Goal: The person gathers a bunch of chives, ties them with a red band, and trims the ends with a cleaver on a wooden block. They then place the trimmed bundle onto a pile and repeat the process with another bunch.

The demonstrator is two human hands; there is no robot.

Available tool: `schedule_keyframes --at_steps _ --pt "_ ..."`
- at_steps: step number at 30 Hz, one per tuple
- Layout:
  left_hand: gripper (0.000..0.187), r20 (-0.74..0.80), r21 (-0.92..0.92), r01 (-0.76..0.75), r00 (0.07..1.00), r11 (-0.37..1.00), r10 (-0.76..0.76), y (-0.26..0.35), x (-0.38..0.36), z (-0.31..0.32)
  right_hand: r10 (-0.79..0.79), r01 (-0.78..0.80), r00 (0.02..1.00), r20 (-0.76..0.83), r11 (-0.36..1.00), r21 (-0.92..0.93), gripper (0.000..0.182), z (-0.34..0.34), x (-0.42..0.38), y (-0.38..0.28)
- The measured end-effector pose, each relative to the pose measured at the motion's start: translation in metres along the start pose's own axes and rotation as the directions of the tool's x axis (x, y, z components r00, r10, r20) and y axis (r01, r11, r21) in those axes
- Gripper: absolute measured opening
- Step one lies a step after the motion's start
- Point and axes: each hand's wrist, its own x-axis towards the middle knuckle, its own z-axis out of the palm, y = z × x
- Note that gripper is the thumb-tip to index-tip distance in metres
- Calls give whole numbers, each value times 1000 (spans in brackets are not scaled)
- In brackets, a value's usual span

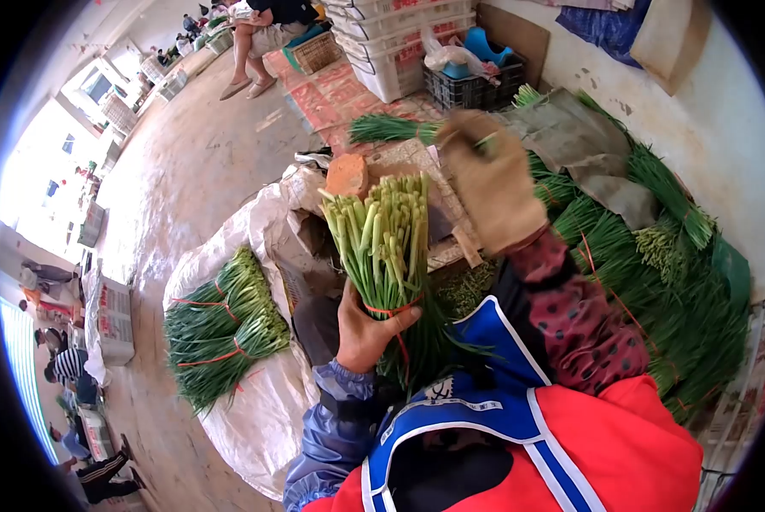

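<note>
My left hand (367, 328) is wrapped round a bundle of green stalks (382, 247), tied with a red band and held with its pale cut ends up. To the right of the bundle, my right hand (492, 183) is raised in a tan glove, blurred by motion; its fingers cannot be made out. An orange-brown block (347, 175) lies just behind the bundle. Tied green bunches (233, 333) rest on a white sack (255, 435) at the left.
A large heap of greens (604, 247) lies at the right, partly under a grey cloth (583, 141). White crates (395, 51) and a black crate (472, 85) stand at the back. A seated person (259, 38) is at the top, and other people are at the far left.
</note>
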Motion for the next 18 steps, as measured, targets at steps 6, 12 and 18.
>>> schedule_keyframes --at_steps 6,12,18 --pt "85 -76 409 -138 980 902 184 42 61 -19 221 -122 938 266 931 -344 21 -39 -29 86" --pt "94 25 813 -199 951 547 309 50 127 -32 646 -32 520 559 668 -743 48 -41 -96 134" --pt "97 220 919 -302 927 254 305 -17 177 -40 527 -332 845 89 648 -686 46 -42 -75 183"
